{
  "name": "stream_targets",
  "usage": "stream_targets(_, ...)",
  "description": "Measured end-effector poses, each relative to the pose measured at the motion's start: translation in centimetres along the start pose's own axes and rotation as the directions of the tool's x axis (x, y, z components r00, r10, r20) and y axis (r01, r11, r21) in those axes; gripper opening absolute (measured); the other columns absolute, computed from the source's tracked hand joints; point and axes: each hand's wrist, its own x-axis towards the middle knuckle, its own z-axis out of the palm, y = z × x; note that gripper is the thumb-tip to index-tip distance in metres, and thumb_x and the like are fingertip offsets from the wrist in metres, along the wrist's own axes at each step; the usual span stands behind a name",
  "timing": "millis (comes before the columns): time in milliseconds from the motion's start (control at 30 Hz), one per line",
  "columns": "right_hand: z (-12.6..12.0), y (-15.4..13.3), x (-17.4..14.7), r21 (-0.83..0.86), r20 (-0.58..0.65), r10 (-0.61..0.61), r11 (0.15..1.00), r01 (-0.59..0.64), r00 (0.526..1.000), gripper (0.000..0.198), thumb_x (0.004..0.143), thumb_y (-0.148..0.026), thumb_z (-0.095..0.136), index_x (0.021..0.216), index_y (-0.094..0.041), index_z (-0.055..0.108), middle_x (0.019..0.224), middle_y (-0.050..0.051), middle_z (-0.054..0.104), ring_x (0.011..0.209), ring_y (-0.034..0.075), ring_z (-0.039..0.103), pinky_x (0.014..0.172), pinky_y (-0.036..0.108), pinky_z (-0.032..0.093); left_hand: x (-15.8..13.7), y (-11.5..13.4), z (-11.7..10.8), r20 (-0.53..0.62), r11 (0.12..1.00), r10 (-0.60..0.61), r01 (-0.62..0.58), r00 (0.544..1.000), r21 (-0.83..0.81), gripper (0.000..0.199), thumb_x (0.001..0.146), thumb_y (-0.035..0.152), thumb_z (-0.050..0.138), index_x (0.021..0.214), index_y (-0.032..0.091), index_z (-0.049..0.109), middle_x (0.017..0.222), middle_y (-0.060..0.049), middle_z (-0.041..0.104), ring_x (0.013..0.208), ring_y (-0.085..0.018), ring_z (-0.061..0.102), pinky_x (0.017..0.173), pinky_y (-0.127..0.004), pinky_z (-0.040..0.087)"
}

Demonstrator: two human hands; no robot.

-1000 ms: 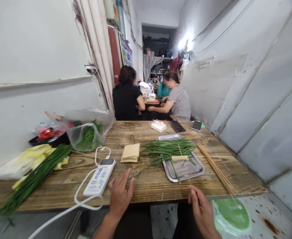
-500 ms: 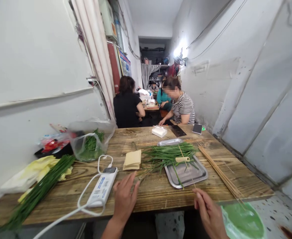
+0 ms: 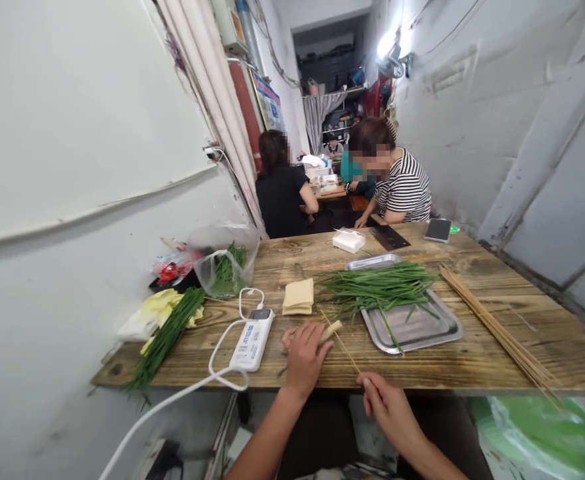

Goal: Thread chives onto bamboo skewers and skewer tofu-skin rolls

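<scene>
My right hand pinches the lower end of a thin wooden skewer near the table's front edge. The skewer slants up and left to a pale beige roll, which looks like a rolled tofu sheet. My left hand is closed over that roll, fingers covering most of it; only its right end shows. Just beyond lies a stack of square tofu sheets. Green chives lie to the right, partly across a metal tray.
Loose skewers lie at the right, their ends past the table edge above a green basin. A white power strip with its cable, a chive bundle and a plastic bag are leftward. Two people sit beyond the table.
The skewer and its roll have moved left from above the tray. My left hand has come to the roll and closed on it. The camera view has shifted.
</scene>
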Motion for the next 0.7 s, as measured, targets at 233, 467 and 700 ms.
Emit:
stream_targets(233, -1.2, 0.8, 0.8, -0.444, 0.015, -0.009, 0.896, 0.015, 1.000, 0.032, 0.093, -0.027, 0.034, 0.102, -0.018, 0.064, 0.072, 0.009, 0.071, 0.063, 0.023, 0.069, 0.056, 0.026, 0.045, -0.2, -0.2, 1.1, 0.106, 0.998, -0.054, 0.055, 0.993, -0.012, 0.016, 0.089, 0.027, 0.054, 0.096, 0.022, 0.067, 0.093, -0.005, 0.071, 0.090, -0.020, 0.062, 0.094, -0.042, 0.033)
stream_targets(467, -3.0, -1.2, 0.4, -0.628, 0.021, -0.047, 0.777, 0.050, 0.999, 0.017, 0.087, -0.023, 0.049, 0.088, -0.019, 0.066, 0.067, 0.007, 0.071, 0.059, 0.021, 0.068, 0.053, 0.023, 0.044, -0.6, -0.9, 1.6, -0.008, 0.996, 0.091, -0.090, 0.996, 0.025, 0.020, 0.090, 0.032, 0.049, 0.091, 0.025, 0.068, 0.086, -0.003, 0.072, 0.082, -0.019, 0.064, 0.089, -0.038, 0.037)
stream_targets(700, -17.5, 2.4, 2.2, -0.705, -0.469, 0.111, 0.551, -0.446, 0.876, 0.027, 0.092, -0.027, 0.044, 0.081, -0.018, 0.067, 0.074, 0.011, 0.070, 0.065, 0.021, 0.066, 0.055, 0.026, 0.041, -1.0, -2.7, 2.5, -0.009, 0.983, 0.173, -0.172, 0.985, 0.071, 0.018, 0.088, 0.033, 0.051, 0.088, 0.028, 0.068, 0.085, 0.000, 0.072, 0.078, -0.019, 0.065, 0.079, -0.035, 0.041)
